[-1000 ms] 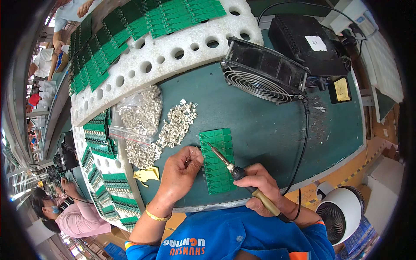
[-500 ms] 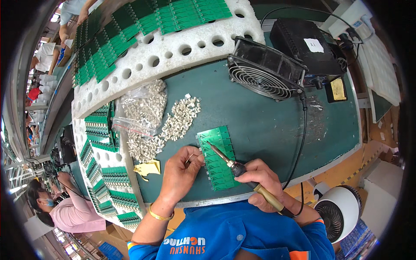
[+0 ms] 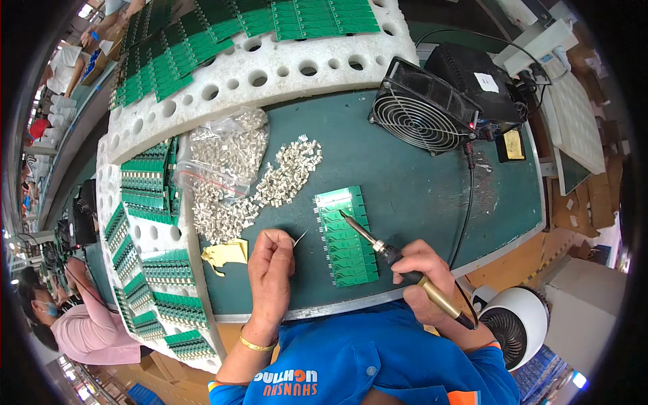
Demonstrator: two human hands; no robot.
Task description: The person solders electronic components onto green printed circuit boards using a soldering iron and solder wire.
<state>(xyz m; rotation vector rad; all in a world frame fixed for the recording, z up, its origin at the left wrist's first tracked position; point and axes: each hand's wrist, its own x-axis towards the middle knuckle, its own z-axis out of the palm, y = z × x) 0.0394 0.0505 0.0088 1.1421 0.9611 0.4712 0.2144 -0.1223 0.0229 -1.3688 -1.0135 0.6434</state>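
Observation:
My left hand (image 3: 271, 270) pinches a thin silvery wire, likely solder wire (image 3: 301, 237), whose free end points toward the board but stays apart from it. My right hand (image 3: 430, 273) grips a soldering iron (image 3: 390, 255) by its dark and gold handle. The iron's tip is over the upper part of a green circuit board (image 3: 347, 256); whether it touches cannot be made out. Lying flat on the green table, the board has small white connectors with pins along its left edge. Left of it is a pile of loose white connectors (image 3: 290, 172).
A clear plastic bag (image 3: 226, 152) of connectors lies behind the pile, a yellow cloth (image 3: 226, 252) nearer me. White foam racks (image 3: 223, 81) carry green boards at the back and left. A black fan (image 3: 422, 111) stands back right, by a black box (image 3: 472, 84) and yellow sponge (image 3: 514, 144).
My left hand has drawn back leftward from the board's edge with the wire. The iron has shifted slightly right over the board. The whole view has shifted a little.

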